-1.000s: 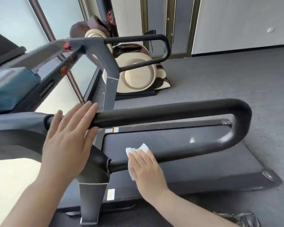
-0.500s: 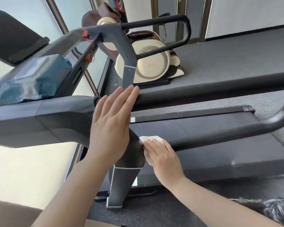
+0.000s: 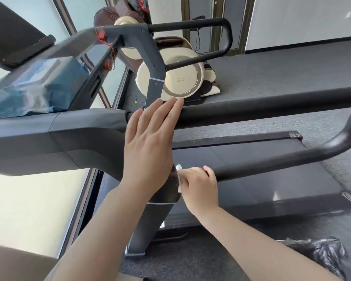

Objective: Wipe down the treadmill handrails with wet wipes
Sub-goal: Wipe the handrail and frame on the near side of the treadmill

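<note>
The near treadmill handrail is a black loop with an upper bar (image 3: pixel 251 110) and a lower bar (image 3: pixel 272 161), both joined to a grey upright post (image 3: pixel 150 226). My left hand (image 3: pixel 148 142) rests flat on the upper bar where it meets the console arm, fingers straight. My right hand (image 3: pixel 199 187) holds a white wet wipe (image 3: pixel 178 167) against the joint between the lower bar and the post, fingers curled over it and thumb on the bar. Most of the wipe is hidden under my fingers. The far handrail (image 3: pixel 190 25) stands behind.
A blue pack of wipes (image 3: pixel 43 86) lies on the treadmill console at the left. The running belt (image 3: pixel 272 187) stretches below the handrail. A cream and brown massage chair (image 3: pixel 180 78) stands beyond the treadmill. A crumpled black bag (image 3: pixel 320 252) lies on the carpet at lower right.
My right hand slid the wipe left along the lower bar, from mid-bar to the post joint. My left hand stayed on the upper bar. My head moved closer.
</note>
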The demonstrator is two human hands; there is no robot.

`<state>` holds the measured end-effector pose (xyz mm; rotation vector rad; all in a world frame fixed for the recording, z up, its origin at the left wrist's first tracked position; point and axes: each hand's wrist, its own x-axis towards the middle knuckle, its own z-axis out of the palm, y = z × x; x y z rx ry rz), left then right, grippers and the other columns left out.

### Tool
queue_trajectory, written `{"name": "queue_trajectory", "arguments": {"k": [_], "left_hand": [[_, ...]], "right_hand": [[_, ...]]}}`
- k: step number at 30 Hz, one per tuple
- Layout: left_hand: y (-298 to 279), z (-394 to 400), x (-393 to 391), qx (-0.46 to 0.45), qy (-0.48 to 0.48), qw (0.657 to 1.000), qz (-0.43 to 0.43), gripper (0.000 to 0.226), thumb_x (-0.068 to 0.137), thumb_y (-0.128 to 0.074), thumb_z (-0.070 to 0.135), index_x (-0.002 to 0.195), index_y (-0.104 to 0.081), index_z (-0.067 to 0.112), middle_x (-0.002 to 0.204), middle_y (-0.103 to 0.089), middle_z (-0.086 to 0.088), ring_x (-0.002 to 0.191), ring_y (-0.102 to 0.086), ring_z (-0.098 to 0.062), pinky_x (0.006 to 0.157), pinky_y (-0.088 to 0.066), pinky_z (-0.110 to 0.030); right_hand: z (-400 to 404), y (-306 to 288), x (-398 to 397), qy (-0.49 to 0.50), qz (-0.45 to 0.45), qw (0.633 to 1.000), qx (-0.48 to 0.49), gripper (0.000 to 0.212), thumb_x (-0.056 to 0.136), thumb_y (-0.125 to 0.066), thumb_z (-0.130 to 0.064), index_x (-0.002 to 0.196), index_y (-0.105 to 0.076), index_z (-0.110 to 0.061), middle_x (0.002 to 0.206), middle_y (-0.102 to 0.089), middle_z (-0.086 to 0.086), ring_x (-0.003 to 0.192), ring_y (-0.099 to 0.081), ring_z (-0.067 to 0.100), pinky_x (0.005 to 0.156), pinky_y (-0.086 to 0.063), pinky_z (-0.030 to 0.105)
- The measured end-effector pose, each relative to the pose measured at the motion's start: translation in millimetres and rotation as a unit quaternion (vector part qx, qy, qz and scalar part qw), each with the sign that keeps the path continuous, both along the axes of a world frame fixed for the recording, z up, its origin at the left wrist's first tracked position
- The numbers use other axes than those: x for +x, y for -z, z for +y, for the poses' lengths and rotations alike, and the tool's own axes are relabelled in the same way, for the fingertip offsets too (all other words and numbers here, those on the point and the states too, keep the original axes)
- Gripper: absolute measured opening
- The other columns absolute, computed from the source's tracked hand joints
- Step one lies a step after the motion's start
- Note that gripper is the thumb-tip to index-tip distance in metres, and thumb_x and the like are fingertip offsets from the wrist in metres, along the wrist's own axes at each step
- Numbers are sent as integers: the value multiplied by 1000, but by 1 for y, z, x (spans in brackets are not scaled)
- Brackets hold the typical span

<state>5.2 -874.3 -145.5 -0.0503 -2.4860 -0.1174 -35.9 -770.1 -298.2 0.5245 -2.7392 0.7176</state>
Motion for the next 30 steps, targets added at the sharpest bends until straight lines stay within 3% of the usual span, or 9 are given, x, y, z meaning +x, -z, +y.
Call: {"name": "queue_trajectory", "arguments": {"k": [5,9,14,16,18,21,23,26,30], "left_hand": [[1,-2,-1,-14,6,1000,7,67,89,-52,1,148,-30,25,149,-37,9,140,-27,-18,115,-9,-34],[2,0,-3,-5,2,1000,18,70,87,-55,-2,147,-31,25,148,-39,8,139,-28,-18,115,-8,-34],[3,0,-5,-20,2,1000,18,72,87,-55,-1,148,-29,26,148,-38,8,139,-27,-18,115,-5,-32],[5,-1,-5,-28,4,999,22,74,86,-56,-3,149,-28,25,150,-36,7,141,-25,-18,115,-5,-33],[9,-1,-4,-36,-3,999,39,78,83,-53,-8,149,-27,23,152,-33,6,143,-22,-17,116,-6,-34],[23,-2,0,-49,-22,997,56,87,76,-44,-14,151,-17,22,157,-20,6,146,-11,-15,118,-2,-34],[37,-8,7,-58,-33,997,48,91,76,-39,-11,152,-4,25,160,-6,10,147,1,-12,117,5,-34],[63,-13,14,-36,-59,997,26,94,79,-43,-6,150,10,27,158,14,12,145,15,-11,116,14,-36],[95,-4,19,-35,-90,995,-38,82,84,-46,8,152,-1,16,160,8,4,145,15,-12,115,16,-40]], "right_hand": [[-7,-23,-39,2,-202,978,52,49,99,-42,-45,63,-68,-24,68,-68,-4,74,-62,19,97,-39,36],[2,-10,-9,2,-105,992,-77,35,97,-50,-43,79,-78,-31,52,-60,-9,69,-57,15,104,-31,29],[-15,-25,-40,53,-178,981,47,47,95,-48,-51,67,-71,-20,67,-65,-3,69,-57,20,91,-40,35],[-12,-19,-38,44,-152,986,55,46,96,-48,-47,65,-68,-20,64,-65,-2,65,-56,20,88,-43,36],[4,-1,-14,-8,-20,999,27,38,99,-49,-35,68,-67,-22,65,-65,-5,68,-60,20,90,-46,37],[50,24,-11,-42,197,979,30,27,98,-48,-25,90,-73,-18,92,-74,-7,95,-68,15,105,-40,46],[82,23,-29,41,214,975,36,33,99,-43,-24,84,-71,-16,86,-71,-5,93,-67,19,112,-31,50],[78,16,-35,145,150,977,41,38,98,-36,-23,83,-69,-14,84,-68,-1,98,-63,25,115,-23,52],[10,37,0,-21,135,986,96,25,97,-43,-25,110,-63,-18,104,-63,-3,110,-57,24,117,-23,49]]}}
